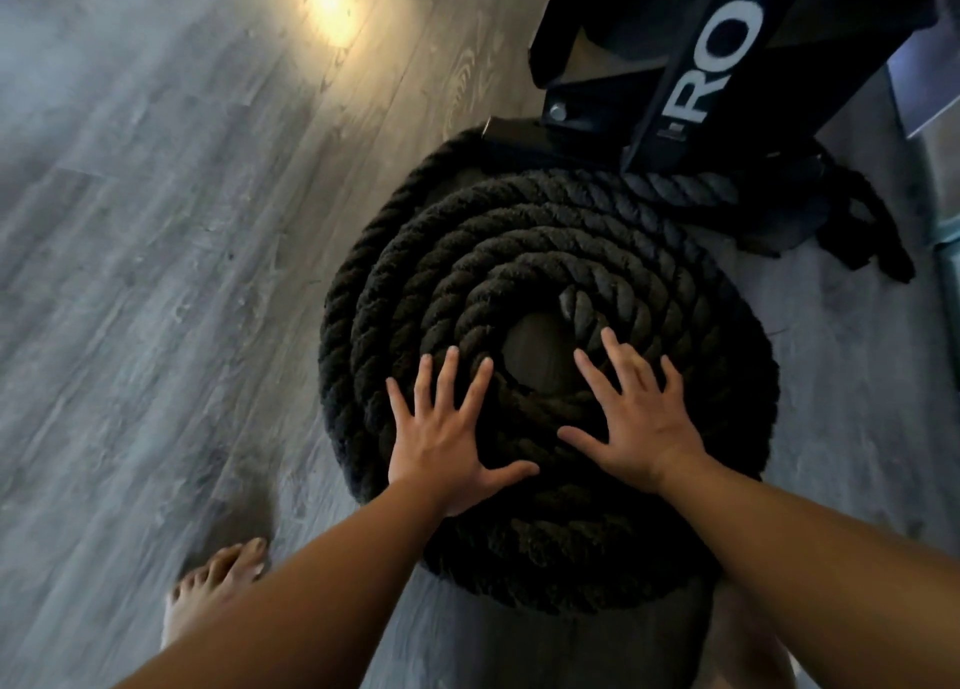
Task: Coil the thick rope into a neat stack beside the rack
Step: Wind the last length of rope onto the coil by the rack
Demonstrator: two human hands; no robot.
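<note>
A thick black rope (pixel 519 251) lies coiled in a round, layered spiral on the grey wood floor, with a small bare patch of floor at its centre. Its far side touches the foot of the black rack (pixel 691 90), and a strand runs under the rack base. My left hand (pixel 447 439) lies flat with spread fingers on the near left part of the coil. My right hand (pixel 634 418) lies flat with spread fingers on the near right part, its fingertips close to the rope's inner end.
Grey plank floor (pixel 182 272) stretches to the left, with a bright light patch at the top. My bare left foot (pixel 218 579) stands at the lower left. A loose tangle of rope (pixel 867 236) lies right of the rack base.
</note>
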